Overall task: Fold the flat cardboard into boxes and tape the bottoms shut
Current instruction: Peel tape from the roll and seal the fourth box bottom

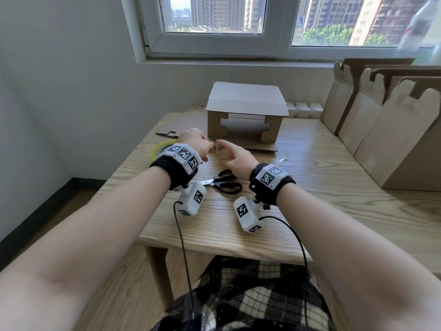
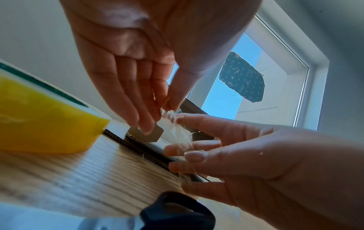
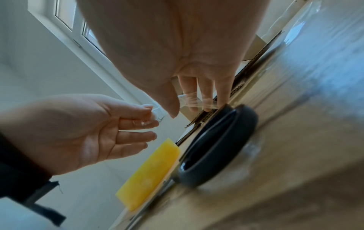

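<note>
Tape (image 2: 182,137), a thin, clingy crumpled strip, is pinched between left hand (image 1: 195,142) and right hand (image 1: 235,157), at 6 o'clock of the box (image 1: 245,113).

A plain room high in a city block, used as a makeshift packing spot. A small wooden table (image 1: 310,168) stands against white walls (image 1: 59,68) under a window (image 1: 214,27) that looks out on tall residential towers and treetops. Flat cardboard (image 1: 386,130) leans stacked at the right; a folded box (image 1: 245,113) sits at the far side, scissors (image 1: 222,182) and a yellow tape roll (image 1: 158,148) near the left. A white radiator (image 1: 303,109) shows behind the table.
</note>
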The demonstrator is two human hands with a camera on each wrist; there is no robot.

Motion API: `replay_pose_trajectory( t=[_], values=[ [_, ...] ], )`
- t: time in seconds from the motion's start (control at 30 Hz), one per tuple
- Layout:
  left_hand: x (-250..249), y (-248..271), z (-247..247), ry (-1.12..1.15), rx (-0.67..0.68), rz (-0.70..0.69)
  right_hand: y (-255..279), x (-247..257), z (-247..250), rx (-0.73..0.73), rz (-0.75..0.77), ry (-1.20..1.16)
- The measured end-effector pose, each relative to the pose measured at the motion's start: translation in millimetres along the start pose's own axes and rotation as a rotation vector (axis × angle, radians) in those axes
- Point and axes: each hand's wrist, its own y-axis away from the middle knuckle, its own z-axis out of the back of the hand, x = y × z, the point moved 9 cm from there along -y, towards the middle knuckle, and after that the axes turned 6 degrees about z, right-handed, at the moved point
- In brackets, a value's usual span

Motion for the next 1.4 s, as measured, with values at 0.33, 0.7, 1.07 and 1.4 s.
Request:
replay_pose_trajectory(
  t=[0.33,0.7,1.07,1.4],
  values=[
    [-4.1,4.3,-6.1,0.234,0.05,0.046,-0.4,-0.7,20.0,-0.195,0.068,-0.212],
    [10.6,-1.2,-13.6,0.339,0.107,0.073,1.2,-52.4,19.4,-0.04,-0.26,-0.164],
    [24.3,3.4,-7.0,0.339,0.221,0.215,3.4,-43.3,16.5,0.042,-0.297,-0.146],
    [16.1,5.9,7.6,0.276,0.051,0.057,6.2,-49.4,14.2,-0.102,-0.301,-0.196]
  ],
)
